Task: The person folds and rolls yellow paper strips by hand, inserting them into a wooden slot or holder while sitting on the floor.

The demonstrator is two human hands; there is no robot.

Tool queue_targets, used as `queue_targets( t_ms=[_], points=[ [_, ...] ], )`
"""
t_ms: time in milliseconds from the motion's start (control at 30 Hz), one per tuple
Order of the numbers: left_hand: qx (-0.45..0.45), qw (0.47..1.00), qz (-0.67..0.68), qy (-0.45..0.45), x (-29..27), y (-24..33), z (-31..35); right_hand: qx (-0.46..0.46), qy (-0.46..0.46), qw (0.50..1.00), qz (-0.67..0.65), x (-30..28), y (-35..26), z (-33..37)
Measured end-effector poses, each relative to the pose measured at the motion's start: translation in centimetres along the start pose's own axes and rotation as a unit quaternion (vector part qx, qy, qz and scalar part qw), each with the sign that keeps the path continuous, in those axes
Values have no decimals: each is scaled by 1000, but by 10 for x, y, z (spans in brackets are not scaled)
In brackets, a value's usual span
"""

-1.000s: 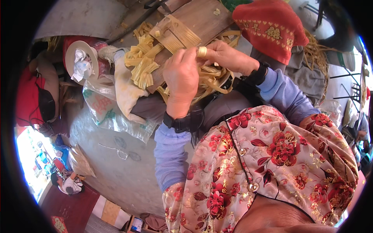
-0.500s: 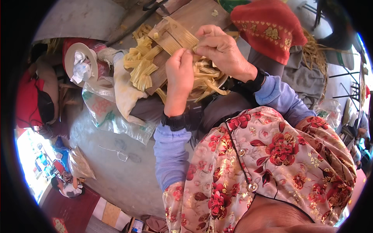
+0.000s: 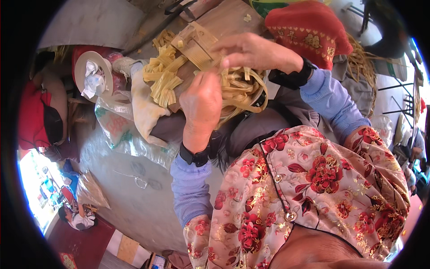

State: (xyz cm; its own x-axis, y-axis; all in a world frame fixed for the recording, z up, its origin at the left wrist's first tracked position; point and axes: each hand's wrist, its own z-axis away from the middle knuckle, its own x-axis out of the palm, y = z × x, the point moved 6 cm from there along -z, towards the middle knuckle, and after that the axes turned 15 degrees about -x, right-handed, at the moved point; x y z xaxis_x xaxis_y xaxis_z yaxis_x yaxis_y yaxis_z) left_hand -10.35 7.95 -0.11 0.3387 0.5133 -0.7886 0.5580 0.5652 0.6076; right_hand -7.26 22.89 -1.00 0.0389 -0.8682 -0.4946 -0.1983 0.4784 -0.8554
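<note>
A flat piece of yellowish plaited straw-like strips (image 3: 195, 48) extends ahead of my hands, over a wooden board (image 3: 233, 17). My left hand (image 3: 203, 101) is closed at the near edge of this piece, its fingertips partly hidden. From the right, my right hand (image 3: 260, 56) reaches over the same edge, thumb and fingers bent around it and slightly blurred. Beneath and between the hands, long loose strips (image 3: 242, 87) lie coiled in a round container whose rim shows only at the right. Several small folded plaited pieces (image 3: 165, 74) lie heaped left of my left hand.
A red cloth with gold print (image 3: 309, 31) sits at the upper right, with more dry strips (image 3: 358, 67) beyond it. At the left are a pale round dish with crumpled paper (image 3: 81, 80), a clear plastic bag (image 3: 118, 119) and a person in red (image 3: 33, 114).
My left hand has turned and come slightly lower. My right hand has swung leftward over the plaited piece's edge, its fingers stretching further across. The loose strips have shifted and show more at the right.
</note>
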Motion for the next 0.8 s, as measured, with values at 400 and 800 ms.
queue_targets(
  t_ms=[400,800],
  points=[
    [-217,877,380,-199,27,-64,-33,95,137,969,-184,7,32,-6],
    [-141,984,111,0,44,-89,-61,-25,130,981,141,24,64,-28]
  ],
)
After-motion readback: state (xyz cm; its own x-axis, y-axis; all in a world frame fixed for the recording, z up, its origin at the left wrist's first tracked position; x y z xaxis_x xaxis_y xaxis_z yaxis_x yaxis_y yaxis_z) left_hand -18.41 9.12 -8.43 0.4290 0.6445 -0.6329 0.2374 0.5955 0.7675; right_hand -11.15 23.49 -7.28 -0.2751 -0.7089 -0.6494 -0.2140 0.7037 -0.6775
